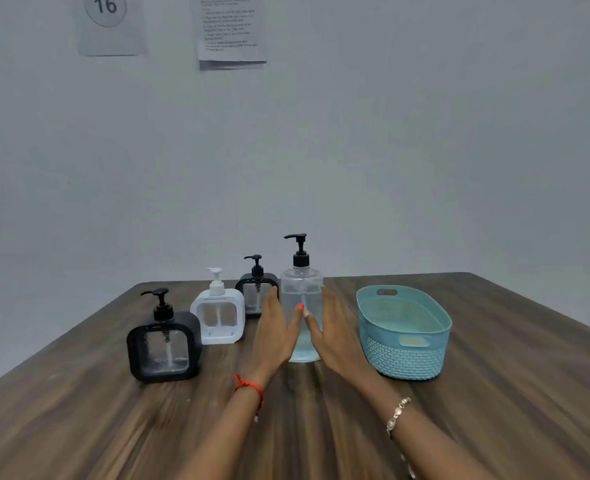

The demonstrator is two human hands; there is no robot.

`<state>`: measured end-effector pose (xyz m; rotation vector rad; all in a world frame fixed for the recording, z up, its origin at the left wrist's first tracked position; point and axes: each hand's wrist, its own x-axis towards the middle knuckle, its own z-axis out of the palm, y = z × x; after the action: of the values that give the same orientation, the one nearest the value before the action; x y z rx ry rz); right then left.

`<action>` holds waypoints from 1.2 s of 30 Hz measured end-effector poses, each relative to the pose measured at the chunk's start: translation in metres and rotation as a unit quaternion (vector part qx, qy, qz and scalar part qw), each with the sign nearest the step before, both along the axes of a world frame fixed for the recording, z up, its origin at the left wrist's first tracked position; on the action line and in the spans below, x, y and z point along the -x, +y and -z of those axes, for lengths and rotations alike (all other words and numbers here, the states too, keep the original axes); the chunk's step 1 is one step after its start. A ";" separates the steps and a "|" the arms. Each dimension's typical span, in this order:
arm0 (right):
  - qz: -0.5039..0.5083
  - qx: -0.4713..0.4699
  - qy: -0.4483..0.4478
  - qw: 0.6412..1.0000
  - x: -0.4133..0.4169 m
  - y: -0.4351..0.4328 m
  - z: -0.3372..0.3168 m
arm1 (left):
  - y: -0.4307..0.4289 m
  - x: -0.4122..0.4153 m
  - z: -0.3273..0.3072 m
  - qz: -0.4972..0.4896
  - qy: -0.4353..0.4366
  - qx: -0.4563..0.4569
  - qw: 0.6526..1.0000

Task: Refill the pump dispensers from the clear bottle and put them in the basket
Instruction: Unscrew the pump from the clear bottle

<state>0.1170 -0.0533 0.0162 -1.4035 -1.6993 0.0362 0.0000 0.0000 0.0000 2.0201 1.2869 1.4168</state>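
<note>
View: head camera, looking forward and down.
Clear bottle (301, 306): upright at mid-table, black pump on top, pale liquid filling most of it.
Left hand (276, 327): at the bottle's 9 o'clock side, fingers straight, palm facing it; I cannot tell if it touches.
Right hand (335, 334): at the bottle's 3 o'clock side, fingers straight, thumb in front of the bottle, nothing clasped.
Basket (404, 362): teal, at 3 o'clock from the bottle, near it.
Far black dispenser (252, 292): at 10 o'clock, just beside the bottle.
White dispenser (218, 317): at 9 o'clock.
Near black dispenser (163, 348): at 8 o'clock, farthest off.
Table (113, 427): dark wood grain.
Wall at 12 o'clock: sheet marked 16 (108, 22), printed notice (231, 29).
</note>
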 end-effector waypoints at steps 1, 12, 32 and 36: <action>0.004 -0.009 0.008 1.000 0.000 0.003 -0.004 | 0.005 0.000 0.000 0.008 -0.013 -0.001 1.000; -0.003 -0.009 0.062 0.998 0.005 0.030 -0.033 | 0.021 -0.010 -0.017 0.080 -0.054 0.009 0.995; 0.026 -0.043 0.061 0.997 -0.001 0.053 -0.039 | 0.037 -0.016 -0.005 0.076 -0.045 0.013 0.996; 0.019 -0.019 0.078 0.997 -0.005 0.063 -0.052 | 0.039 -0.015 -0.007 0.085 -0.070 0.041 0.993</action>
<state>0.1218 0.0101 0.0686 -1.3681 -1.5360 0.0894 0.0149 0.0393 0.0067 1.8903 1.0694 1.3773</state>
